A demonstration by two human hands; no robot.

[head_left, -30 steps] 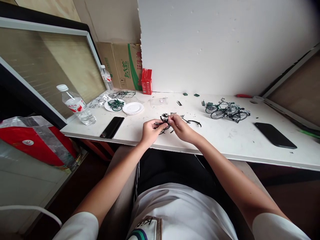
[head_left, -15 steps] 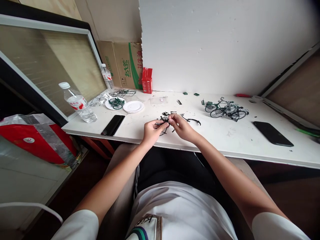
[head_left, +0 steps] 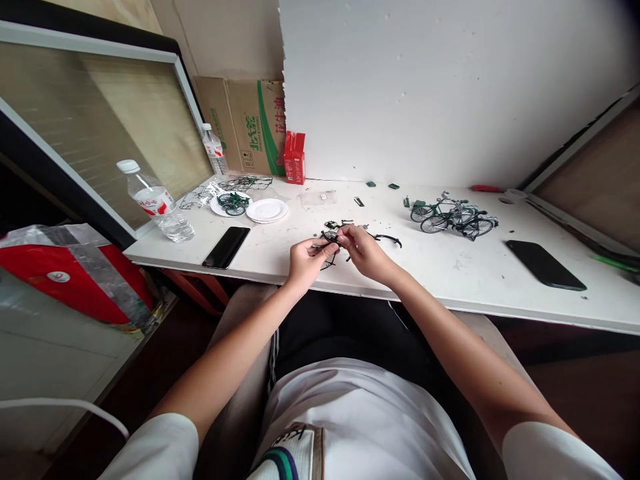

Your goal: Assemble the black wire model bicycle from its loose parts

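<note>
Near the table's front edge, my left hand (head_left: 309,261) pinches a small black bicycle part (head_left: 330,237) between thumb and fingers. My right hand (head_left: 364,250) is closed at the same part from the right, its fingertips pressed together; they hide the contact spot. Loose black pieces lie just beyond and around the hands, with a curved black piece (head_left: 389,239) to the right. Two assembled model bicycles (head_left: 453,219), one green and one black, stand farther right. A green model bicycle (head_left: 234,203) rests on a white plate at the left.
White paper plates (head_left: 267,211), a phone (head_left: 227,247) and a water bottle (head_left: 159,203) are on the left of the white table (head_left: 425,280). A red box (head_left: 295,158) and cardboard carton (head_left: 250,127) stand behind. A black phone (head_left: 546,265) lies at the right.
The view has shifted very slightly. My right fingers have moved a little at the black part; both hands stay closed around it.
</note>
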